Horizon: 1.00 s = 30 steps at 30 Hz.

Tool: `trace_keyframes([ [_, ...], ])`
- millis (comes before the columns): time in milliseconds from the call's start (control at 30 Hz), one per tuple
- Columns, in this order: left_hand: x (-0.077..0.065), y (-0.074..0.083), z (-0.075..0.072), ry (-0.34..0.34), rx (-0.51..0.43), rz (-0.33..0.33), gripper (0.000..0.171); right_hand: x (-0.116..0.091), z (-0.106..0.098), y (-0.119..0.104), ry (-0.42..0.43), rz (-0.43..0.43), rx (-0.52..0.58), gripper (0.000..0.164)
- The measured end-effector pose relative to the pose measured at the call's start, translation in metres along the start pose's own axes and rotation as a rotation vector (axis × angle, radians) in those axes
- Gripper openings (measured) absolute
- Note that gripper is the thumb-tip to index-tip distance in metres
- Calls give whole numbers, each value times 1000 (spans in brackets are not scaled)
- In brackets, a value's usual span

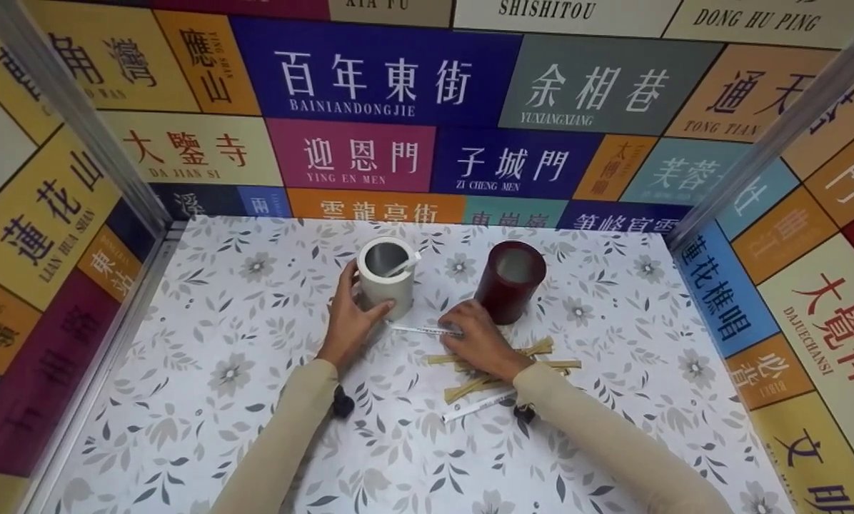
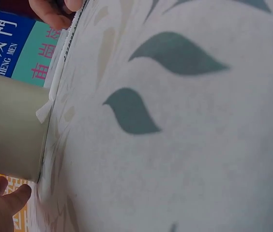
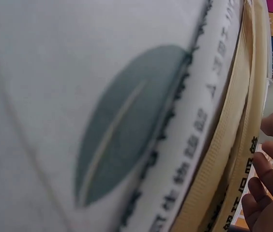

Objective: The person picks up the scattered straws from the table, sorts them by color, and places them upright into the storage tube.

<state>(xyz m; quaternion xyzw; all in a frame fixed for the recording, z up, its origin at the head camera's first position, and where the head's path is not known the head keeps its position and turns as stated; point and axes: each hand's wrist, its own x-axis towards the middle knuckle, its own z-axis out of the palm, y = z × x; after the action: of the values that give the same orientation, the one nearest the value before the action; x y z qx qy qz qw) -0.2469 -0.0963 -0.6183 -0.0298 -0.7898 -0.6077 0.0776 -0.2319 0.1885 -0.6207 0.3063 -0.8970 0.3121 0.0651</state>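
Observation:
In the head view my left hand (image 1: pixel 355 310) holds a pale cream cup (image 1: pixel 390 296) upright on the table, thumb in front and fingers round its far side. A slim white stick (image 1: pixel 405 265) leans in the cup, its end over the rim. My right hand (image 1: pixel 480 335) pinches the right end of a slim white paper-wrapped stick (image 1: pixel 416 328) with dark print, lying low at the table. In the left wrist view, this stick's crumpled wrapper end (image 2: pixel 44 111) is close to the cup. Under the right wrist lie several tan printed sticks (image 1: pixel 470 387), perhaps paper-wrapped.
A dark red cup (image 1: pixel 514 282) stands upright just beyond my right hand. Another white printed stick (image 1: pixel 473 408) lies nearest me, below the tan ones. Printed panels (image 1: pixel 370 71) wall the back and both sides of the flower-patterned table (image 1: pixel 234 442).

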Motion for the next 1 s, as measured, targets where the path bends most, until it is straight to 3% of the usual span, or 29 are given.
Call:
trace_keyframes([
  [367,1,-5,2,-6,-8,36,107,6,-4,-4,-103,-40,-112,9],
  [700,2,-3,0,-2,-5,46,101,15,-7,-11,-130,-153,-280,5],
  [867,3,-5,0,-9,-4,50,103,14,-8,-11,-96,-149,-268,5],
  [1000,2,-6,-2,-3,-3,55,105,13,-16,-15,-41,-139,-176,5],
])
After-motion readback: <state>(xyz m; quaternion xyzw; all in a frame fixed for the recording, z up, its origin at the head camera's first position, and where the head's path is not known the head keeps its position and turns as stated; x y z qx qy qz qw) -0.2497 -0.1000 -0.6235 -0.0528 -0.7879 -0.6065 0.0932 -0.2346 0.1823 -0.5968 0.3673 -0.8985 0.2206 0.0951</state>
